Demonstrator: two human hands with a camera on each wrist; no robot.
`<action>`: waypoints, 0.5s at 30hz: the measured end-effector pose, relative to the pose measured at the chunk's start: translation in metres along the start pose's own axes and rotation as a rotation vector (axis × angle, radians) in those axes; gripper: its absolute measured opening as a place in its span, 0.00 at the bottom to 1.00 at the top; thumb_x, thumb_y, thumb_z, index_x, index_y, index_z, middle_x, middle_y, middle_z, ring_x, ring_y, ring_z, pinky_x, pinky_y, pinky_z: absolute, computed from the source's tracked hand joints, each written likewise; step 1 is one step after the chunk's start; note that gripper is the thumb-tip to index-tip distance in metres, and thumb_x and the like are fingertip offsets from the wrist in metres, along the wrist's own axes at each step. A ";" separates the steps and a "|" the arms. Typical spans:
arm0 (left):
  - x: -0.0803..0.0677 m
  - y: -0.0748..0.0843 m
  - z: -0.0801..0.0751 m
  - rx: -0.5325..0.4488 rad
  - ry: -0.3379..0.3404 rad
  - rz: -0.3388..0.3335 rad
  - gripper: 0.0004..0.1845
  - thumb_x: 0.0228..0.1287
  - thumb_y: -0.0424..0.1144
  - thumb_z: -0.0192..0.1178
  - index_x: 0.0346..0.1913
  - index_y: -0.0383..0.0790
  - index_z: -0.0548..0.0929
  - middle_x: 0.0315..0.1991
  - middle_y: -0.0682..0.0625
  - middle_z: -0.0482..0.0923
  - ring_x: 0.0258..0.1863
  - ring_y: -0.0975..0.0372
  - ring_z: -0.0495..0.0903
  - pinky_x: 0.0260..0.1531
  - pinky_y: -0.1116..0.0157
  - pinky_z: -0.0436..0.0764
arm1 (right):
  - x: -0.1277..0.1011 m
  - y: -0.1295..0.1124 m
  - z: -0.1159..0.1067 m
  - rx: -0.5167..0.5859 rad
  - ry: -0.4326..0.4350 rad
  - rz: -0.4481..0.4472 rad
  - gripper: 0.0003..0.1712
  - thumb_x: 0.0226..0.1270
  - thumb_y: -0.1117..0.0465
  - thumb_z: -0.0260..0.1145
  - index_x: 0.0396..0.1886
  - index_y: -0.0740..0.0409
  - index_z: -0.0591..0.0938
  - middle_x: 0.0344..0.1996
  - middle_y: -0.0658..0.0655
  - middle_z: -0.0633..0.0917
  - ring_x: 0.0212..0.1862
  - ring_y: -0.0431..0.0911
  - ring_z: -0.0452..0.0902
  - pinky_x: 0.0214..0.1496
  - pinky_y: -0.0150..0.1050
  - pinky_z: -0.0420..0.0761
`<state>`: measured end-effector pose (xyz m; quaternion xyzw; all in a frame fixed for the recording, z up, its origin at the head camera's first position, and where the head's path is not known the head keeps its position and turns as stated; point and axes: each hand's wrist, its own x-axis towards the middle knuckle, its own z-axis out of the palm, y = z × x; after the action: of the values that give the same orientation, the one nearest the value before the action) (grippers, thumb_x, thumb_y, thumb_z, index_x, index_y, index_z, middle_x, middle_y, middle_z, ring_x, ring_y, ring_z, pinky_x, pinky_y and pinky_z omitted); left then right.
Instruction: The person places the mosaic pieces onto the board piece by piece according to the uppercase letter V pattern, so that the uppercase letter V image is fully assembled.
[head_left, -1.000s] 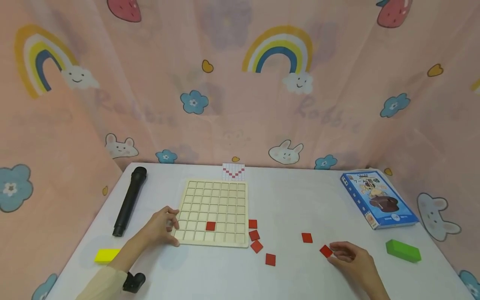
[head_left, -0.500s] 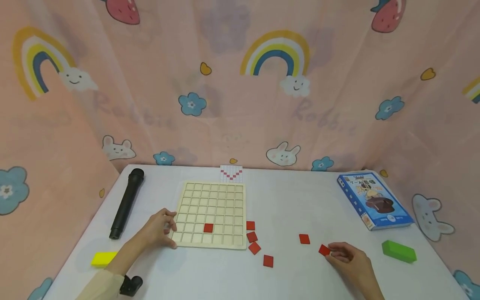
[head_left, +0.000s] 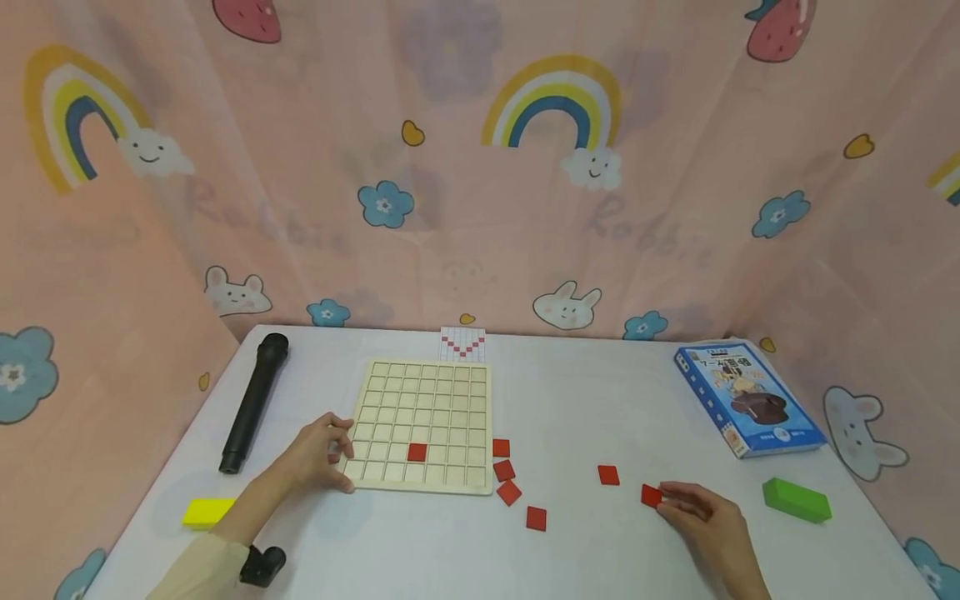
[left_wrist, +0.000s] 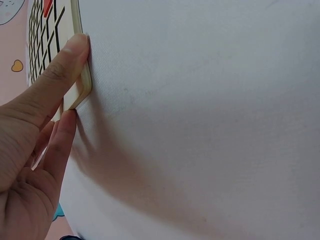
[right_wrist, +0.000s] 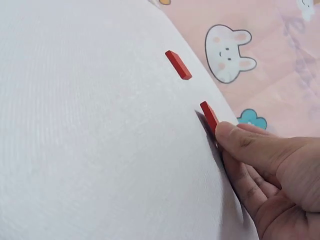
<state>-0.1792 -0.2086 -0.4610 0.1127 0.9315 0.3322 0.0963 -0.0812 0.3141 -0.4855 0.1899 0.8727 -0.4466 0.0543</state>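
Observation:
A cream grid board [head_left: 450, 408] lies on the white table with one red tile [head_left: 417, 452] in a square of its second row from the front. At the board's front left corner, my left hand [head_left: 318, 454] grips it, the thumb [left_wrist: 75, 47] on the near edge and the other fingers along the left side. To the right, my right hand [head_left: 708, 525] pinches another red tile [right_wrist: 209, 116] between thumb and fingers. A shadow shows beside that tile, just above the table. Left of it lies a loose red tile [head_left: 608, 475].
Several red tiles [head_left: 508, 492] lie by the board's right edge. Behind it stands a pattern card [head_left: 462, 344]. A black stick-shaped object [head_left: 255, 404] and a yellow block [head_left: 206, 513] are at left; a blue box [head_left: 750, 400] and green block [head_left: 797, 500] at right.
The view has shifted slightly. My right hand keeps its pinch on the red tile, which has turned a little and moved slightly. The left hand stays on the board's corner.

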 end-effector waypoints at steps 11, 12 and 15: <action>0.000 -0.001 0.000 0.009 0.003 -0.010 0.23 0.21 0.29 0.82 0.24 0.39 0.77 0.58 0.35 0.72 0.47 0.49 0.78 0.39 0.67 0.87 | 0.002 -0.007 0.000 0.094 0.001 0.071 0.28 0.61 0.62 0.69 0.59 0.70 0.74 0.49 0.65 0.83 0.48 0.52 0.82 0.45 0.32 0.86; 0.001 -0.001 0.000 0.010 0.003 -0.008 0.23 0.21 0.29 0.82 0.24 0.39 0.77 0.58 0.35 0.72 0.47 0.49 0.78 0.39 0.67 0.87 | 0.002 -0.008 0.000 0.103 0.002 0.075 0.29 0.61 0.62 0.69 0.59 0.71 0.74 0.49 0.66 0.83 0.48 0.53 0.82 0.45 0.33 0.86; 0.000 -0.001 0.000 0.011 0.001 -0.007 0.23 0.22 0.29 0.81 0.24 0.39 0.77 0.58 0.35 0.72 0.46 0.50 0.78 0.38 0.68 0.87 | 0.002 -0.010 0.000 0.125 0.001 0.079 0.29 0.61 0.64 0.68 0.60 0.71 0.73 0.50 0.67 0.82 0.50 0.54 0.81 0.45 0.33 0.86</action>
<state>-0.1796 -0.2090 -0.4614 0.1099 0.9337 0.3270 0.0964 -0.0869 0.3096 -0.4779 0.2275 0.8348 -0.4978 0.0595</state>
